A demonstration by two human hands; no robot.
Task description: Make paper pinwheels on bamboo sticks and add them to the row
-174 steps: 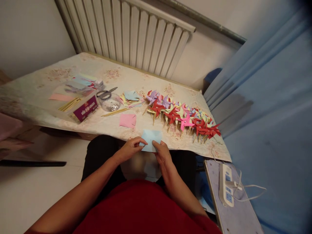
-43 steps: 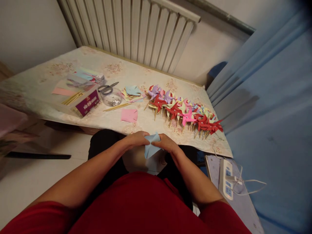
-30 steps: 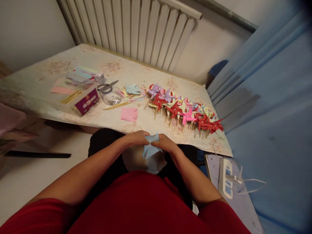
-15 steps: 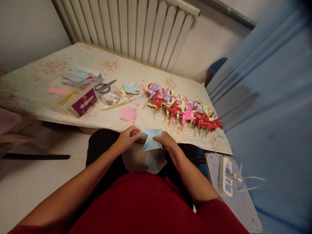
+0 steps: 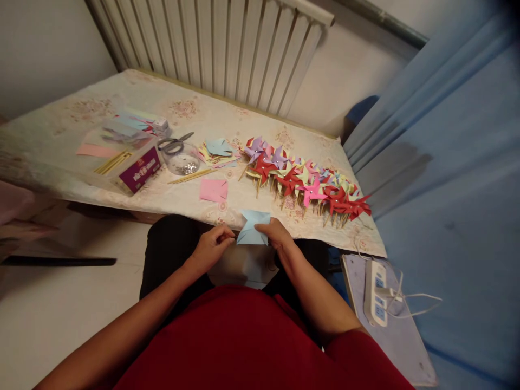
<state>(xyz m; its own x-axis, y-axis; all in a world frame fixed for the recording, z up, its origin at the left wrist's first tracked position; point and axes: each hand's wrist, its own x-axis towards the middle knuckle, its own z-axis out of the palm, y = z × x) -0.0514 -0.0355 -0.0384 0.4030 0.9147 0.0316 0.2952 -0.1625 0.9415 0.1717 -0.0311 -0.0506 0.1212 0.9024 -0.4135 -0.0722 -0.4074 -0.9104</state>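
My right hand pinches a light blue paper square, folded into a pinwheel shape, just over the near edge of the table. My left hand is closed beside the paper's left corner, fingertips pinched together on something too small to make out. A pink paper square lies on the table just beyond my hands. A long row of finished paper pinwheels on sticks runs to the right.
Cut coloured papers, loose wooden sticks, a clear bowl of small shiny pieces, scissors and a purple box sit on the left. A power strip lies on a stool at right, by a blue curtain.
My hands unfolded and lifted the blue paper toward the table edge. My left hand has drawn away from the paper and now pinches beside its left corner.
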